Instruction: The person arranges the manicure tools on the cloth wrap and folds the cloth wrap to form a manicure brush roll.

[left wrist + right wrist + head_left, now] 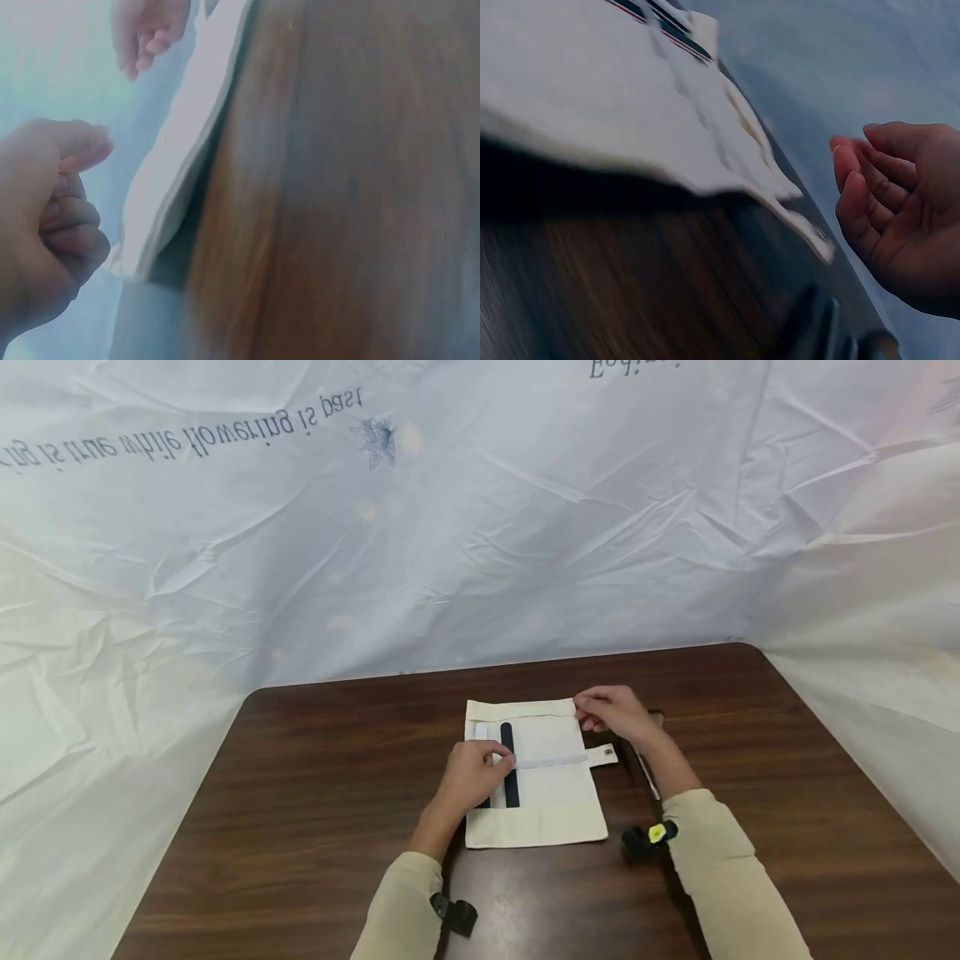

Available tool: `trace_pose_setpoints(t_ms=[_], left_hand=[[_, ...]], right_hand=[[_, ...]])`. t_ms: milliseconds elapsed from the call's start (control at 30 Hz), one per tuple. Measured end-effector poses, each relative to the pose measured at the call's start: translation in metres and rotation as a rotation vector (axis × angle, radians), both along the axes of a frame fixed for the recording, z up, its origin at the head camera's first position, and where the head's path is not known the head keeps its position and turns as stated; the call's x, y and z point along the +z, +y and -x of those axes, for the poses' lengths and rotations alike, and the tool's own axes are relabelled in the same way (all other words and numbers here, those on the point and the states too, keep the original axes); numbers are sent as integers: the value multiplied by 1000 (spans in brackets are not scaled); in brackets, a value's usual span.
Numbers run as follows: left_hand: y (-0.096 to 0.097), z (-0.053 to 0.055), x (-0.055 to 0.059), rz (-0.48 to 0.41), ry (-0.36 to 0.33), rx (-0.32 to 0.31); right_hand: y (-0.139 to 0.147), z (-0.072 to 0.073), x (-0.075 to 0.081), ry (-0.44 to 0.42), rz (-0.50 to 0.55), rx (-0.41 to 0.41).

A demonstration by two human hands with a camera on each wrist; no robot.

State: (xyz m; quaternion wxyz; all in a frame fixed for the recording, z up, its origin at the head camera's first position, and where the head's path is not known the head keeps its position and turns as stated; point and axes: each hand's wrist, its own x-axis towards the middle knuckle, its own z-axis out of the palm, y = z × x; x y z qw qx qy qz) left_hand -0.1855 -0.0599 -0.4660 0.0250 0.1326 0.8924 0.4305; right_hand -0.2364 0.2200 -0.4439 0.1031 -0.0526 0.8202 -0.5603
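An unfolded cream fabric pouch [558, 827] lies on the table, with a pale elastic band across its middle and a snap tab [602, 755] sticking out to the right. A flat dark strip with a rounded end [507, 737] and a white one [482, 730] lie side by side on its left half. Over these strips hovers my left hand [468, 774], thumb and index fingertips close together, other fingers folded in, nothing visible between them. Near the pouch's upper right corner is my right hand [615, 710]. Its fingers are loosely bent and hold nothing in the right wrist view.
Partly hidden behind the right forearm, a slender dark and silver item [647, 772] lies on the brown wooden table [322, 793]. White printed sheeting [450, 552] hangs behind the table and at its sides. Both wrists wear black straps with small cameras.
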Motion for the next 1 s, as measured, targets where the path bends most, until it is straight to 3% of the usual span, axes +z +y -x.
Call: trace_pose_setpoints(t_ms=[100,300,400,600,767,1000], left_hand=[[7,1,-3,41,-5,-30],[11,2,-6,208,102,-93],[12,3,-6,278,112,-112],[14,3,-4,377,103,-112],[15,4,-3,347,59,-84],[17,3,-3,337,71,-74]], right_hand=[[26,-6,2,18,12,-68],[75,-18,0,39,-27,-201],[94,-22,-3,38,-82,-236],[108,-27,-6,-60,-272,-184],[104,-29,-4,-152,-388,-150],[97,-30,1,-203,-493,-153]])
